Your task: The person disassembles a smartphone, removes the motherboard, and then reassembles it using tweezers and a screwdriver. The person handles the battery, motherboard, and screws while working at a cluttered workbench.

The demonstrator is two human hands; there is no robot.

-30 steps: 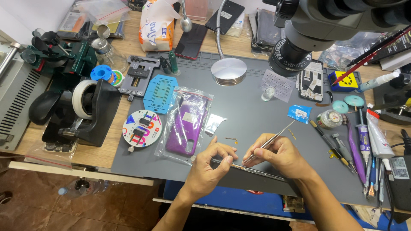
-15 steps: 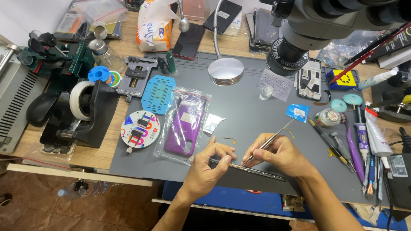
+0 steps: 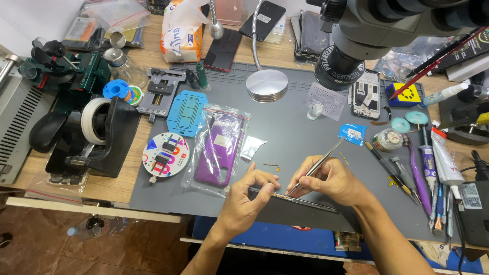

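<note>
A thin dark phone frame [image 3: 305, 202] stands on its edge on the grey work mat [image 3: 285, 127], near the mat's front. My left hand [image 3: 249, 196] pinches its left end between thumb and fingers. My right hand [image 3: 328, 181] holds metal tweezers [image 3: 318, 166], their tip down against the frame's top edge, their other end slanting up to the right. A tiny gold part [image 3: 271, 165] lies on the mat just behind my left hand.
A purple phone case in a clear bag [image 3: 219, 150], a round coloured disc [image 3: 165, 154], a blue plate [image 3: 187, 112] and a tape dispenser [image 3: 97, 135] lie to the left. A microscope head [image 3: 356, 46] hangs over the mat. Tools and tubes [image 3: 423, 168] line the right.
Both hands stay at the frame. The camera view has shifted slightly; the tweezers keep the same slant.
</note>
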